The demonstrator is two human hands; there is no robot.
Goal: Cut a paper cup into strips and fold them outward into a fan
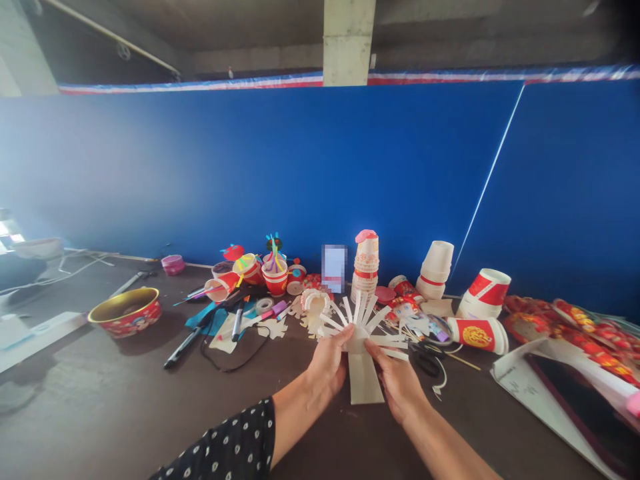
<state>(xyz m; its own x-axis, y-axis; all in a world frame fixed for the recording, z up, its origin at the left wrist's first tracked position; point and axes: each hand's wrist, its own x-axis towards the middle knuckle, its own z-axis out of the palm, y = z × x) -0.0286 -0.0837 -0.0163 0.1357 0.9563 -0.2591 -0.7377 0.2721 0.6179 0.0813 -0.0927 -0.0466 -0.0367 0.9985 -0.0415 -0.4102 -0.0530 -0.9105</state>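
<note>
Nearest you, your left forearm (310, 417) comes in from a black sleeve with white dots (235, 443), and your bare right forearm (440, 443) angles in to meet it, so both wrists converge over the dark worktop (125, 413). Your left hand (327, 360) and right hand (395, 383) are both closed in a grasp on either side of a white paper cup cut into strips (357, 337), which you hold just above the worktop. The grip seems to keep the fan of narrow strips spread and facing you, while one wide strip (363, 379) hangs toward you between your wrists.

Just past your right hand lie black-handled scissors (425, 359), close enough to reach, among paper scraps. To the left are a black marker (183, 347) and a red bowl with a gold interior (125, 312). Farther back, a tall stack of paper cups (365, 267) stands near red cups holding colored straws (275, 279), with a red-and-white cup on its side (479, 335) to the right. Behind everything rises a blue wall (250, 173).
</note>
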